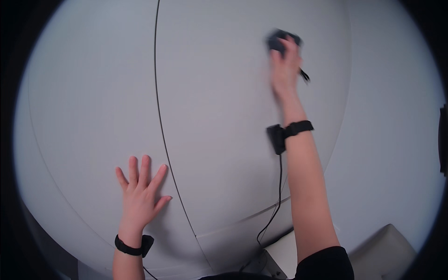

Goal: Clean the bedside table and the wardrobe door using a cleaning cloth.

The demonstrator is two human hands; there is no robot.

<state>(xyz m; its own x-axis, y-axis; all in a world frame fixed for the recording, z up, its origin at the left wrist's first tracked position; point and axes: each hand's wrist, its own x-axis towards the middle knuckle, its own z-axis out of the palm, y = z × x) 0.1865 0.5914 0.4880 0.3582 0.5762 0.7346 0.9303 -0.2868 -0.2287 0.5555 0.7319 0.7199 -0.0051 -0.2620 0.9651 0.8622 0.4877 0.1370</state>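
My right hand (286,68) stretches up at the upper right, its fingers closed around a dark, blurred handheld object (278,38) held against a large pale panel (217,115). The kind of object is not clear; a short black strap or cord (304,75) hangs beside it. Flat on the panel at the lower left rests my left hand (140,196), fingers spread and nothing in it. Its index finger ends close to the dark vertical seam (159,105). Each wrist wears a black band with a small black device.
A black cable (280,189) runs down from the right wrist device. A beige padded furniture part (383,253) stands at the lower right. Near my body are a white surface (283,252) and a grey item (266,266). A dark object (443,140) shows at the right rim.
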